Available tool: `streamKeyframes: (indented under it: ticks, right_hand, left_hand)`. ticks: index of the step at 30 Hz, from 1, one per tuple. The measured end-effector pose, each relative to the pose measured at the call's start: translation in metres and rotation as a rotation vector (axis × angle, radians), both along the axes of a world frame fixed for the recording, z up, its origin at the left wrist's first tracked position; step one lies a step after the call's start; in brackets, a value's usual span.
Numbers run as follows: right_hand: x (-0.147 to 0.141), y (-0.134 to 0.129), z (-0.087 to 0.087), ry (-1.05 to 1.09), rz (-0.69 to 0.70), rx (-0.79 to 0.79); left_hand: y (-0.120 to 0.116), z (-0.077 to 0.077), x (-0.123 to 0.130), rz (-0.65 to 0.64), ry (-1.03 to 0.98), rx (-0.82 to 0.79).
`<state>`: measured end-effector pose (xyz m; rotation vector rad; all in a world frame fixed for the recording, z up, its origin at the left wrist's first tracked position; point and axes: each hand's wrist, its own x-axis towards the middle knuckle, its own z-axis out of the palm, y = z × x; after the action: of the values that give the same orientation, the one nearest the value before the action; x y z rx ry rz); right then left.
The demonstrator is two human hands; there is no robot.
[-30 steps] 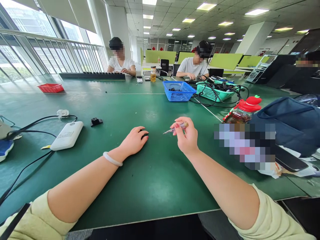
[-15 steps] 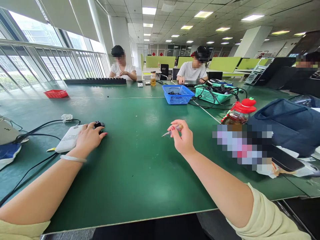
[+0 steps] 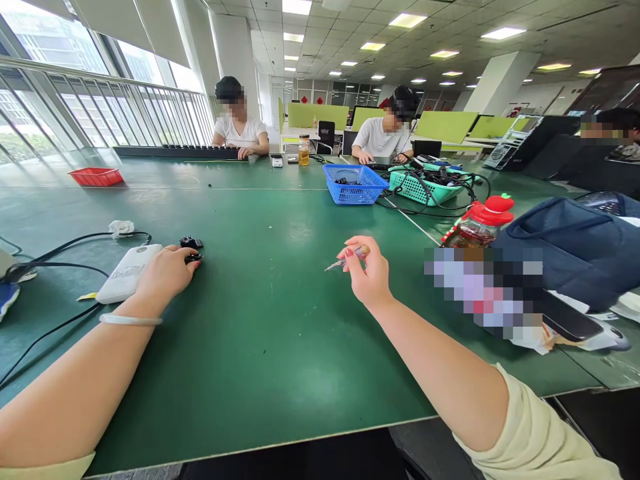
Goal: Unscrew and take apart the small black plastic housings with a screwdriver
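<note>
My left hand [image 3: 167,272] is at the left of the green table, its fingers closed on a small black part [image 3: 193,258] whose kind I cannot make out. Just beyond those fingertips lie more small black pieces [image 3: 190,242]. A white box-like device [image 3: 125,273], perhaps a power bank, is beside that hand and partly behind it. Above the table's middle, my right hand [image 3: 369,270] grips a small screwdriver [image 3: 361,251] by its see-through handle. The thin metal shaft points left, and its tip appears clear of other objects.
Black cables [image 3: 60,265] run along the left. A red tray [image 3: 97,176], a blue basket [image 3: 355,185] and a green basket [image 3: 425,187] with cables stand farther back. At right are a red-lidded jar [image 3: 483,223], a dark blue bag [image 3: 570,250] and a phone [image 3: 570,317]. Co-workers sit beyond.
My left hand has drawn slightly back and left, and its fingers have closed on a small black part. Other black pieces now show beyond it. My right hand stays nearly still with the screwdriver.
</note>
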<state>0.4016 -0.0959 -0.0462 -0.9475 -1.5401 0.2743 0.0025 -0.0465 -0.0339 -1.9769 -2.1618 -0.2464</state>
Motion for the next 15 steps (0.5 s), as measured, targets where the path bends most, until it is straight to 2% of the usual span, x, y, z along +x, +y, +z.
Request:
streamKeyframes:
  ticks: [7,15]
  right_hand:
    - [-0.001,0.000,0.001,0.002,0.020,0.023]
    - [-0.003,-0.003,0.002,-0.004,0.029,0.022]
  left_hand:
    - [-0.003,0.012,-0.004,0.111,-0.209,0.114]
    - [-0.007,0.017,-0.007,0.178,-0.523,0.225]
